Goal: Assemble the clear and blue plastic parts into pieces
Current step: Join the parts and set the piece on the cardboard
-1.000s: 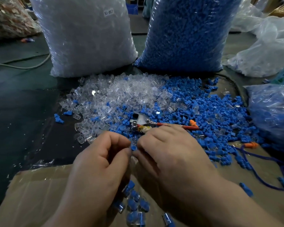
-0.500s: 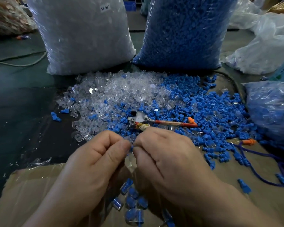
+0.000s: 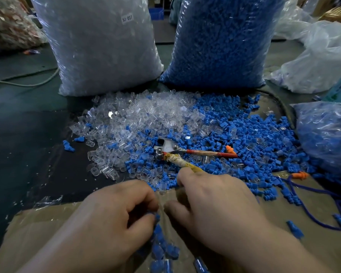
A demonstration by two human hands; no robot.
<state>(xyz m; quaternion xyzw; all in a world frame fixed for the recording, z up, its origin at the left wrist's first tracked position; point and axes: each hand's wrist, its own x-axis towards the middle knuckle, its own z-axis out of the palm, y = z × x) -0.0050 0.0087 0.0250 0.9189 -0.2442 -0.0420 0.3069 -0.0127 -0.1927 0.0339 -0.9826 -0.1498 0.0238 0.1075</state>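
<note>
The left hand (image 3: 106,219) is hovering over the cardboard sheet (image 3: 37,233) with its fingers curled. Its thumb and forefinger appear to be pinching a blue part (image 3: 156,215) at their tips, though the view there is poor. The right hand (image 3: 215,209) is sitting just beside it, fingers bent and thumb pointing toward the left hand. It cannot be told whether this hand is holding anything.

Assembled pieces (image 3: 163,251), blue inside clear, are lying on the cardboard directly below and between the two hands.

Beyond the hands, the loose clear parts (image 3: 138,119) are forming a heap on the left, and the loose blue parts (image 3: 244,134) are spreading out on the right, the two mixing where they meet. A pair of pliers (image 3: 171,148) is lying on this mixed zone, one handle red, the other wrapped in tape and reaching to the right hand's knuckles.

Two filled bags are standing upright behind the heaps: the clear-parts bag (image 3: 98,46), carrying a small label, on the left, and the blue-parts bag (image 3: 220,40) on the right.
</note>
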